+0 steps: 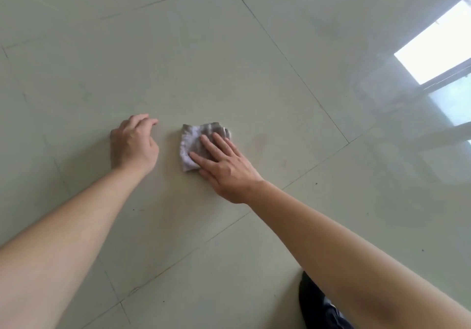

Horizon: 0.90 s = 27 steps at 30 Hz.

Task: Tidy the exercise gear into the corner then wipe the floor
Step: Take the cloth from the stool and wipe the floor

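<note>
Looks down on a pale, glossy tiled floor (pixel 229 48). At left, shows the left hand (pixel 133 145) on the tile, fingers (pixel 142 120) loosely curled, holding nothing. Just right of it, apart from that hand, shows a crumpled grey-lilac cloth (pixel 195 137) lying on the floor. Shows the right hand (pixel 226 169) pressing on the cloth, fingers (pixel 224 145) straight and spread. At far right, mirrors a bright window (pixel 438 45).

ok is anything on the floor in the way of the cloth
Nothing visible does. The right hand presses the cloth flat on the floor; only the left hand rests nearby, to the cloth's left and apart from it.
</note>
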Each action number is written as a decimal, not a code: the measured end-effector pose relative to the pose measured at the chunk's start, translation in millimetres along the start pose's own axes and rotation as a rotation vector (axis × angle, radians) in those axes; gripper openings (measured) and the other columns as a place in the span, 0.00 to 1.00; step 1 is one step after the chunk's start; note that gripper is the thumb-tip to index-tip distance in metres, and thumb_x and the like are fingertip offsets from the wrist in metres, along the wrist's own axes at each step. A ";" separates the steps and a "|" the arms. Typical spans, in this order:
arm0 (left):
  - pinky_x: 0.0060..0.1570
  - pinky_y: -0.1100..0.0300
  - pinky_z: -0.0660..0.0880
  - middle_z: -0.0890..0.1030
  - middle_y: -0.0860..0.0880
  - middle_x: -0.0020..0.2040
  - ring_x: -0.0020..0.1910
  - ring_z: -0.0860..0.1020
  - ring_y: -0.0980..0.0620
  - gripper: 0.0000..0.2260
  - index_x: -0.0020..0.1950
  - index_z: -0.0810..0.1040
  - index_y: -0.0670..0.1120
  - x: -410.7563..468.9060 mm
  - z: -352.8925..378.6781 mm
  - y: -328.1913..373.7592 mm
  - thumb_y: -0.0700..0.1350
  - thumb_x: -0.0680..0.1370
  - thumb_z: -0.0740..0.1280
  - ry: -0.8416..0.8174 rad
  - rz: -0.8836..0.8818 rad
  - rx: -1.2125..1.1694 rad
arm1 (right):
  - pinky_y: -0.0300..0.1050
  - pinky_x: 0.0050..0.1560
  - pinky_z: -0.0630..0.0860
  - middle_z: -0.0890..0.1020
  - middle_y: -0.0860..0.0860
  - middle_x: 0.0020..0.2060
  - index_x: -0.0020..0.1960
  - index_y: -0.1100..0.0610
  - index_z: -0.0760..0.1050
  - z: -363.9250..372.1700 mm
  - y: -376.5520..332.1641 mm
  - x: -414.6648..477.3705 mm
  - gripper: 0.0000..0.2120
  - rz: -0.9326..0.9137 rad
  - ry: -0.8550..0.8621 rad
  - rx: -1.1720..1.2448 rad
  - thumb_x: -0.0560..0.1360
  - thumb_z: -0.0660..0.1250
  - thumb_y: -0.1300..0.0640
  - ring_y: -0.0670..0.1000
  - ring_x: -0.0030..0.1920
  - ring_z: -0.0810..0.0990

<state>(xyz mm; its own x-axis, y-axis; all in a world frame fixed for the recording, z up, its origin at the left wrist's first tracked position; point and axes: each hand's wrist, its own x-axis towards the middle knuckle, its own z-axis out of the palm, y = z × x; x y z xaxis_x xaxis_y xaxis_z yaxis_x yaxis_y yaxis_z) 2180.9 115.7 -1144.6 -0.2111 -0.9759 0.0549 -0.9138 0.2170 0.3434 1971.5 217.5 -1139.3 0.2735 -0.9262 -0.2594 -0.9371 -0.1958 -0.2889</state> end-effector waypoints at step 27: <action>0.69 0.44 0.62 0.70 0.40 0.73 0.72 0.67 0.40 0.25 0.68 0.75 0.41 71.0 13.3 -30.2 0.41 0.73 0.53 0.128 -0.164 -0.021 | 0.54 0.77 0.50 0.64 0.57 0.77 0.77 0.42 0.63 -48.6 163.0 99.0 0.23 0.349 0.289 -0.081 0.82 0.55 0.49 0.60 0.77 0.58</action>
<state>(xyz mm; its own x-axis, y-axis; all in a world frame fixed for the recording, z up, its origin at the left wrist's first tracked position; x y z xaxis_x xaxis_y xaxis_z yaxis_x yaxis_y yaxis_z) 2189.0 40.2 -1163.6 -0.0130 -0.9933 0.1152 -0.9247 0.0557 0.3766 1835.3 78.3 -1167.3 -0.1228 -0.9907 -0.0579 -0.9795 0.1303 -0.1537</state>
